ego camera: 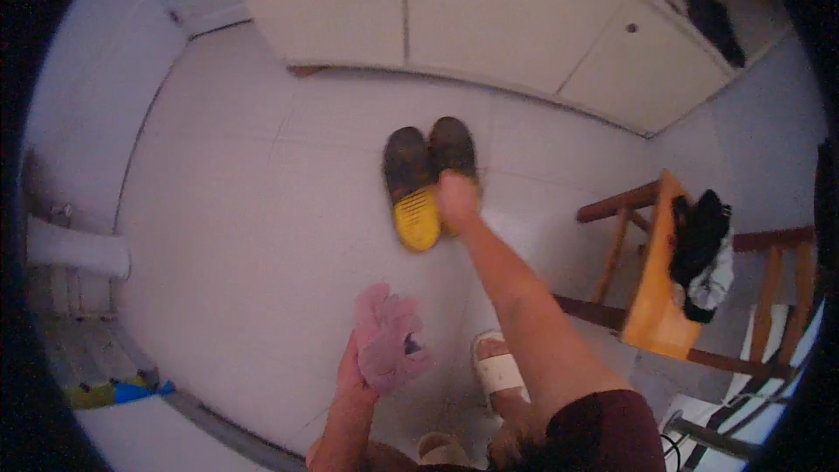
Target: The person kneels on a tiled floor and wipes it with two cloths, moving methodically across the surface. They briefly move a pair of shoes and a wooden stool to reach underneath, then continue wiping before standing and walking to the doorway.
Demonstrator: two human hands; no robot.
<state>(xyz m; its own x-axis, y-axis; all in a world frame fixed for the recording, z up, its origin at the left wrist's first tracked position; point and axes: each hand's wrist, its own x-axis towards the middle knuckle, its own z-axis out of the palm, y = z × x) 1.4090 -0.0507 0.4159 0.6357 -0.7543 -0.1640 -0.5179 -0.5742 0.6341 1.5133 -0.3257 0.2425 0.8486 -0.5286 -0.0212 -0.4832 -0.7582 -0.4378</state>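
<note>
A pair of slippers with dark uppers and yellow insoles lies side by side on the floor. The left slipper (413,190) shows its ridged yellow footbed. On the right slipper (452,144), my right hand (457,198) grips the rear edge of the dark upper and covers much of the insole; its fingertips are hidden. Lower down, my left hand (354,367) holds a crumpled pink soft fabric item (390,341), with a small dark patch at its right side. The exact kind of this item is unclear in the blur.
Pale cabinets (485,19) run along the far side above the tiled floor (216,210). At right stands a wooden stool (655,308) with dark and light cloth (704,262) on it. My sandalled foot (498,367) is below my right arm. A white rounded object (78,249) protrudes at left.
</note>
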